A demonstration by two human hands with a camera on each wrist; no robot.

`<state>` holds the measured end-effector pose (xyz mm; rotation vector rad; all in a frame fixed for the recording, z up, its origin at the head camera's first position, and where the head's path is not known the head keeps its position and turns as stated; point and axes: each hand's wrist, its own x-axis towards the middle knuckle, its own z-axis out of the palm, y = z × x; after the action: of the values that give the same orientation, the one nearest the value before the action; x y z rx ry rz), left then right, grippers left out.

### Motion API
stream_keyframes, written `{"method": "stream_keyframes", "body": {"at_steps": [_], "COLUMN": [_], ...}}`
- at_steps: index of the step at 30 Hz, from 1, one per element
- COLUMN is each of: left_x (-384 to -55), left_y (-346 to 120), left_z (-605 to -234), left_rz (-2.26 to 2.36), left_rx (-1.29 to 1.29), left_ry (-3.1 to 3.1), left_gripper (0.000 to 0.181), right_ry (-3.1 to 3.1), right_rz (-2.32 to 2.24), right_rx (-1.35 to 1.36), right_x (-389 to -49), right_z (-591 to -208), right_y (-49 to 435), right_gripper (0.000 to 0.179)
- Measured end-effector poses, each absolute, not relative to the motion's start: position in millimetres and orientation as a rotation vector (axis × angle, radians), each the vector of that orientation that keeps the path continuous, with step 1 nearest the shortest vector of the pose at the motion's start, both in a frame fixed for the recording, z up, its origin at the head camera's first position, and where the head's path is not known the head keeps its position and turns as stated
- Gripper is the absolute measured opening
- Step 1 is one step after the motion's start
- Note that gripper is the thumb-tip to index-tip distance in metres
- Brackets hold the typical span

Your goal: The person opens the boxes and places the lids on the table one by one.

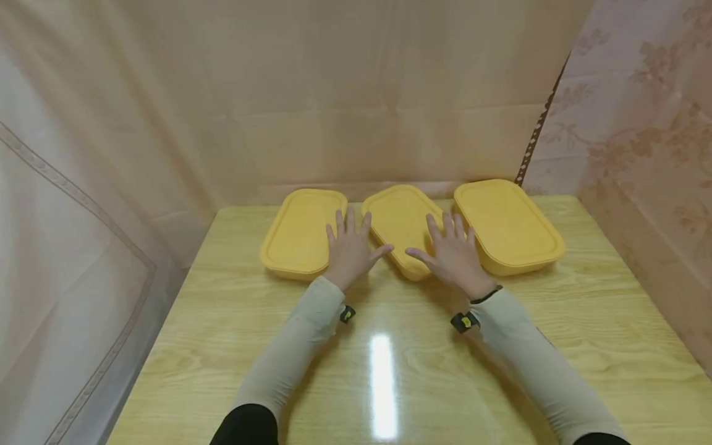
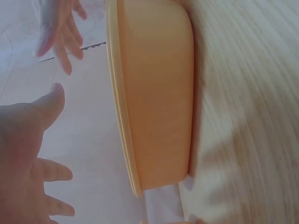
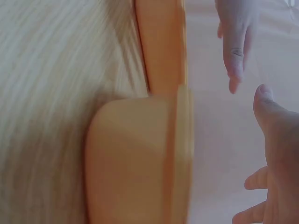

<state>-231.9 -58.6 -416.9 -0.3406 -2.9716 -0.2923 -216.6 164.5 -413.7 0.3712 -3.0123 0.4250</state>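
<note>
Three yellow lidded boxes are lined up across the far part of the table. My left hand (image 1: pixel 350 252), fingers spread, is over the gap between the left box (image 1: pixel 303 228) and the middle box (image 1: pixel 397 216), which is turned at an angle. Fingers also spread, my right hand (image 1: pixel 455 256) overlaps the middle box's right side and the near left edge of the right box (image 1: pixel 508 225). Both thumbs point inward over the middle box. In the left wrist view, the hand (image 2: pixel 23 144) appears above lid level, holding nothing. The right wrist view shows the other hand (image 3: pixel 282 163) likewise empty.
The boxes stand on a light wood-grain table (image 1: pixel 267 346) with a bright light reflection near its middle. Beige curtain (image 1: pixel 356 93) hangs right behind the boxes. Pale cloth (image 1: pixel 67 259) borders the left side, and flower-patterned cloth (image 1: pixel 651 161) the right.
</note>
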Motion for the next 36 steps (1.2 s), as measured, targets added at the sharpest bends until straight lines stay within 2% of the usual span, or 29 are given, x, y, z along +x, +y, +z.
{"method": "stream_keyframes", "body": {"at_steps": [36], "left_x": [-236.9], "left_y": [-91.5], "left_z": [-406.5], "left_rz": [-0.486], "left_rx": [-0.223], "left_ry": [-3.011], "left_gripper": [0.093], "right_ry": [-3.006], "right_rz": [0.366], "right_rx": [0.521], "right_x": [-231.5], "right_z": [-392.9], "right_y": [132.2], "right_gripper": [0.093]}}
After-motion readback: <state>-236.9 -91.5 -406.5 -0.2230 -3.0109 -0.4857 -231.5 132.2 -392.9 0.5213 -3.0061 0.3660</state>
